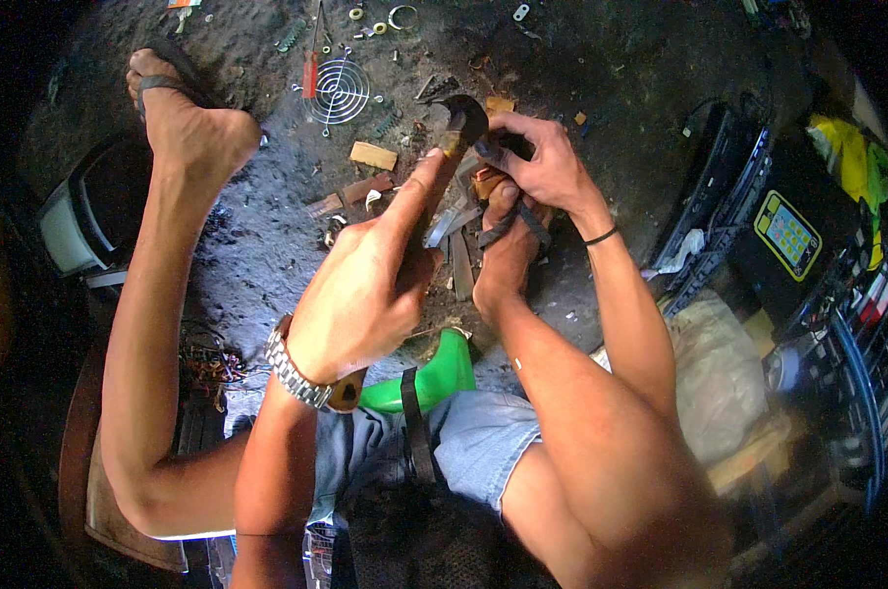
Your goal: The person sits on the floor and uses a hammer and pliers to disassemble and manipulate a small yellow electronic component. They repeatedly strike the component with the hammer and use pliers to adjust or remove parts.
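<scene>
My left hand (365,285), with a metal watch on the wrist, grips a hammer (466,120). Its index finger stretches along the wooden handle, whose butt shows below the wrist. The dark hammer head is beside the fingertips of my right hand (547,162); whether they touch I cannot tell. That hand is closed in a pinch, and what lies between its fingers is dark and mostly hidden. Just beneath it a small brown wooden block (485,184) sits by the toes of my sandalled right foot (508,245).
Wood scraps (373,155) and flat strips (461,263) lie around the foot. Farther off are a round wire fan guard (334,91) and a red-handled screwdriver (310,77). A green curved piece (434,378) is at my lap. Dark panels (704,187) and a plastic bag (714,368) stand right.
</scene>
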A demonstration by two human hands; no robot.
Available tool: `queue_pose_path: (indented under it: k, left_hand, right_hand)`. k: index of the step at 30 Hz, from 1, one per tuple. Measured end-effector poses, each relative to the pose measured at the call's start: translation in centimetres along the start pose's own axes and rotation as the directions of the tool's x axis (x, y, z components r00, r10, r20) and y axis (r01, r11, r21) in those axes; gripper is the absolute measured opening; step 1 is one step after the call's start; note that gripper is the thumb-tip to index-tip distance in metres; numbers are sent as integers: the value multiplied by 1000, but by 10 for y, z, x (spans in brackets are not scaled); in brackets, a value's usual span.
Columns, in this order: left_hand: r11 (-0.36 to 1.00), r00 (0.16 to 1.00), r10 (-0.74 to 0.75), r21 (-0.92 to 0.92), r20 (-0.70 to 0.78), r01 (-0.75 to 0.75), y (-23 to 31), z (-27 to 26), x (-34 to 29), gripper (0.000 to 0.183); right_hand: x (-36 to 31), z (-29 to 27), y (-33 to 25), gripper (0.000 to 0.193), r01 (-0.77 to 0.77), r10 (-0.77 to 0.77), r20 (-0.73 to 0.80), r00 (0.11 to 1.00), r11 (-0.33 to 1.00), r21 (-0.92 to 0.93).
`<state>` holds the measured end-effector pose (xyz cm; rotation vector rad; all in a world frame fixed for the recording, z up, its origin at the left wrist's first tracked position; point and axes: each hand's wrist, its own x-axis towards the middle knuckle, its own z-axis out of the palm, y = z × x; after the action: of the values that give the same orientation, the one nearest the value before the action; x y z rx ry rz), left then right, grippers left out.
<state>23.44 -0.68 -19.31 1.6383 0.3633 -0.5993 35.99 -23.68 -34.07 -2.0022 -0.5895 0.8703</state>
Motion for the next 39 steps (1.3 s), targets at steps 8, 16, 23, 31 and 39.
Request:
queue_pose_path:
  k: [8,16,23,31,39]
  left_hand:
    - [980,936,197,75,-292,-182,16,-1,7,77]
    - [993,973,116,51,-199,-108,-3,-3,0,73]
    - [962,985,142,249,-101,-113,6,-2,-1,81]
    - [963,877,243,-2,-414,-268,12,-4,2,75]
    - [991,950,118,89,-290,-96,-2,-1,-3,78]
  right_hand:
    - [2,-7,-16,29,-139,135,97,986,990,38]
    - [2,-1,-1,32,18,-18,60,998,1000,6]
    - [2,-6,1,32,-64,58,116,992,997,46]
    - [5,-7,-12,31,-131,121,168,978,990,51]
    - [10,-9,9,29,151,-153,156,976,988,24]
